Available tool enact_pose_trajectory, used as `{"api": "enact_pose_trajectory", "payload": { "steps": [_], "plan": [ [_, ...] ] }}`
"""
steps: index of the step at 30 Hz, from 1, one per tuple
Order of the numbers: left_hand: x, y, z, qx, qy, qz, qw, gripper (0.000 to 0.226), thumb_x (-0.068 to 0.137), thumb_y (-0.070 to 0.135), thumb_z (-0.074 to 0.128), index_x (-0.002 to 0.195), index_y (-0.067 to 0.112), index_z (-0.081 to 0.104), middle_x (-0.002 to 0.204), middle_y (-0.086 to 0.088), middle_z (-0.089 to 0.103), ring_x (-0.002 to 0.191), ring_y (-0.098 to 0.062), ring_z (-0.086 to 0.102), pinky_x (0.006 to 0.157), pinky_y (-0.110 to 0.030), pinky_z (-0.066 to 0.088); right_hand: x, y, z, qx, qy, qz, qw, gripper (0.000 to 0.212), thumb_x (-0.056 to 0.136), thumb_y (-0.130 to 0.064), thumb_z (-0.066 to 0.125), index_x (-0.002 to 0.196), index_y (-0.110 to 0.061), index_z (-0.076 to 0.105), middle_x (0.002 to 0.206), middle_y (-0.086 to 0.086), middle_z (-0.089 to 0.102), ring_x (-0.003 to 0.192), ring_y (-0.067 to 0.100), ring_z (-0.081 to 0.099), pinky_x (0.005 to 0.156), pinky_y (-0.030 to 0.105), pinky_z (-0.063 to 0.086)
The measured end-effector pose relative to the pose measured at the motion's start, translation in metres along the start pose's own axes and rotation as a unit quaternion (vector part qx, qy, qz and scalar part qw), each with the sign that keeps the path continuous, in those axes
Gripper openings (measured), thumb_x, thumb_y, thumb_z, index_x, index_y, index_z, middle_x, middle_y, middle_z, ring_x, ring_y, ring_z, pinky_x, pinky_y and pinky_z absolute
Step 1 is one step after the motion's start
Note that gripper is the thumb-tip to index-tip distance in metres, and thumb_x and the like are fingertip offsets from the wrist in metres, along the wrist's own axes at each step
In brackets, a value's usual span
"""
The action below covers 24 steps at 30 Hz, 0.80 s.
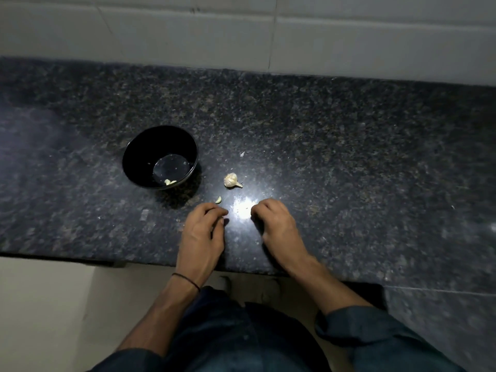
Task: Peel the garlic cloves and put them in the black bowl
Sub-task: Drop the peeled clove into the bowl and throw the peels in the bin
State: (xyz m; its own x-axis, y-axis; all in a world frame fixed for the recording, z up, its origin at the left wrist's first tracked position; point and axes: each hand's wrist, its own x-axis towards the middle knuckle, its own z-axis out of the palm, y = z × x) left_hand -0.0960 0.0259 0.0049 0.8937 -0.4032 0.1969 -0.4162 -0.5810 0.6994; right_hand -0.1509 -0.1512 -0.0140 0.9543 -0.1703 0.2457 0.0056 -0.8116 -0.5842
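Observation:
A black bowl (pixel 160 157) stands on the dark granite counter (pixel 335 157), left of centre, with a couple of pale peeled cloves (pixel 170 181) lying at its near inner edge. To its right lies a partial garlic bulb (pixel 232 180) with a short stem. A single loose clove (pixel 218 200) rests nearer to me, just beyond my left hand (pixel 204 232). That hand rests on the counter with curled fingers; nothing shows in them. My right hand (pixel 276 226) rests on the counter too, fingers curled under, nothing visible in it.
A bright light reflection glares on the counter between my hands. Small bits of garlic skin (pixel 242 154) lie scattered on the stone. A tiled wall (pixel 241 30) runs along the back. The counter's front edge passes under my wrists.

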Motion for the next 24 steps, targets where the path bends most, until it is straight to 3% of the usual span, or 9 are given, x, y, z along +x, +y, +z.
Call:
{"api": "enact_pose_trajectory", "payload": {
  "steps": [1, 3, 5, 7, 14, 16, 20, 24],
  "plan": [
    [0.004, 0.004, 0.001, -0.012, -0.008, 0.007, 1.000, 0.020, 0.095, 0.012, 0.056, 0.103, 0.005, 0.073, 0.110, -0.004, 0.062, 0.104, -0.023, 0.061, 0.093, -0.039, 0.052, -0.001, -0.003, -0.004, 0.074, 0.041, 0.084, 0.993, 0.022, 0.084, 0.011, 0.060, 0.088, -0.010, 0.067, 0.091, 0.001, 0.062, 0.084, 0.013, 0.056, 0.074, 0.024, 0.047],
    [0.011, 0.013, 0.003, -0.043, -0.029, 0.025, 0.998, 0.016, 0.095, 0.004, 0.058, 0.102, 0.004, 0.073, 0.108, -0.003, 0.061, 0.102, -0.021, 0.061, 0.093, -0.026, 0.050, -0.005, -0.007, -0.018, 0.198, 0.108, 0.256, 0.940, 0.027, 0.086, 0.011, 0.060, 0.083, -0.014, 0.070, 0.085, -0.003, 0.067, 0.078, 0.001, 0.059, 0.071, 0.010, 0.044],
    [0.018, 0.016, 0.006, -0.070, -0.062, 0.053, 0.994, 0.016, 0.093, -0.003, 0.060, 0.101, 0.004, 0.072, 0.106, -0.004, 0.062, 0.100, -0.019, 0.062, 0.091, -0.014, 0.045, -0.015, -0.010, -0.026, 0.297, 0.156, 0.368, 0.867, 0.025, 0.089, 0.008, 0.062, 0.083, -0.015, 0.071, 0.078, -0.005, 0.068, 0.069, 0.001, 0.058, 0.066, 0.010, 0.044],
    [0.026, 0.016, 0.008, -0.081, -0.105, 0.093, 0.987, 0.016, 0.094, 0.002, 0.060, 0.102, 0.007, 0.072, 0.107, -0.002, 0.062, 0.102, -0.018, 0.061, 0.093, -0.021, 0.047, -0.030, -0.015, -0.032, 0.382, 0.203, 0.425, 0.796, 0.021, 0.091, 0.009, 0.062, 0.087, -0.011, 0.070, 0.075, -0.001, 0.066, 0.065, 0.005, 0.055, 0.063, 0.014, 0.045],
    [0.023, 0.029, 0.019, -0.120, -0.260, 0.240, 0.928, 0.017, 0.094, 0.004, 0.058, 0.103, 0.008, 0.071, 0.107, -0.001, 0.062, 0.102, -0.018, 0.062, 0.092, -0.029, 0.050, -0.086, -0.059, -0.040, 0.539, 0.403, 0.453, 0.584, 0.024, 0.093, 0.013, 0.054, 0.091, -0.008, 0.066, 0.073, -0.002, 0.071, 0.068, 0.004, 0.064, 0.068, 0.013, 0.053],
    [0.012, 0.036, 0.024, -0.133, -0.303, 0.274, 0.903, 0.017, 0.093, 0.004, 0.058, 0.103, 0.009, 0.072, 0.107, -0.001, 0.063, 0.101, -0.017, 0.062, 0.091, -0.027, 0.049, -0.107, -0.074, -0.036, 0.552, 0.447, 0.452, 0.540, 0.023, 0.093, 0.013, 0.054, 0.092, -0.008, 0.065, 0.073, -0.001, 0.072, 0.069, 0.005, 0.065, 0.068, 0.014, 0.053],
    [-0.031, 0.060, 0.036, -0.169, -0.407, 0.342, 0.830, 0.020, 0.093, 0.003, 0.057, 0.105, 0.010, 0.073, 0.106, 0.000, 0.064, 0.099, -0.012, 0.063, 0.090, -0.022, 0.049, -0.175, -0.108, -0.027, 0.530, 0.553, 0.451, 0.457, 0.023, 0.093, 0.013, 0.052, 0.093, -0.006, 0.065, 0.077, 0.002, 0.071, 0.073, 0.008, 0.064, 0.069, 0.016, 0.053],
    [-0.090, 0.079, 0.048, -0.177, -0.496, 0.407, 0.746, 0.021, 0.094, 0.005, 0.056, 0.106, 0.010, 0.073, 0.106, 0.000, 0.064, 0.099, -0.010, 0.063, 0.091, -0.025, 0.051, -0.252, -0.142, -0.011, 0.495, 0.632, 0.452, 0.388, 0.021, 0.092, 0.013, 0.054, 0.095, -0.005, 0.065, 0.077, 0.003, 0.072, 0.073, 0.010, 0.062, 0.068, 0.016, 0.053]
  ]
}}
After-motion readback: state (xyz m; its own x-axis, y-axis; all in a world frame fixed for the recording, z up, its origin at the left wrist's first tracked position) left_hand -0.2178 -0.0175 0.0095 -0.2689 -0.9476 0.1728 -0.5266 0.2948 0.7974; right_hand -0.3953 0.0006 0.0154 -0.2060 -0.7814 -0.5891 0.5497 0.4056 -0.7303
